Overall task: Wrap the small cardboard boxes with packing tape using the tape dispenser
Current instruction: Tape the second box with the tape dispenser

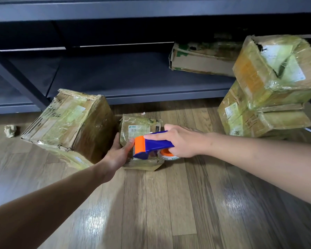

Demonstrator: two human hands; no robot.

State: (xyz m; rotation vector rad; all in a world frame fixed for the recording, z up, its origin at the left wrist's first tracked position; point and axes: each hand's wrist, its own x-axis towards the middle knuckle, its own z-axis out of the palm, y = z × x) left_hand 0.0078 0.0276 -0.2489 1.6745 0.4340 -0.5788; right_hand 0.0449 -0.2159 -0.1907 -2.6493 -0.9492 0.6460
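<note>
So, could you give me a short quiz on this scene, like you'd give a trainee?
1. True or false: the right hand grips the dispenser.
2. What does the left hand hold? A) small box B) scissors C) broom
3. Fill in: the dispenser's front end is coloured ___.
Key: 1 true; 2 A; 3 orange.

Half hidden under the right hand (pixel 181 141): tape roll (pixel 169 156). Cut off at the side: stacked boxes (pixel 276 81).
</note>
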